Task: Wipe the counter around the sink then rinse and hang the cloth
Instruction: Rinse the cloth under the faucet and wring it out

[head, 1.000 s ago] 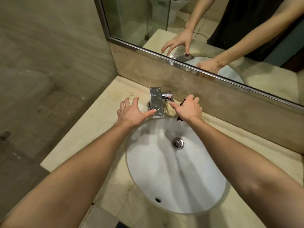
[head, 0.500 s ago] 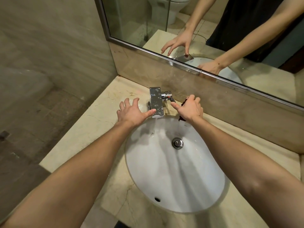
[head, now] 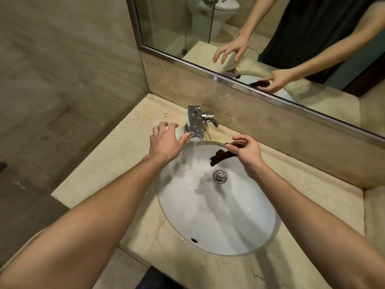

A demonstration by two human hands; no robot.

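Marble counter runs off frame at the bottom; white sink catches water from the faucet; left hand splayed, holding nothing; right hand pinches the brown cloth, mostly hidden behind fingers, dangling over the basin.

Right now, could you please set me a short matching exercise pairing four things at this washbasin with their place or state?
Column one:
1. brown cloth
2. faucet
3. left hand
4. drain plug

Column two:
A. open, fingers spread, beside the spout
B. at the bottom of the white basin
C. running water
D. pinched in the right hand, dangling over the basin

Pairs: 1-D, 2-C, 3-A, 4-B
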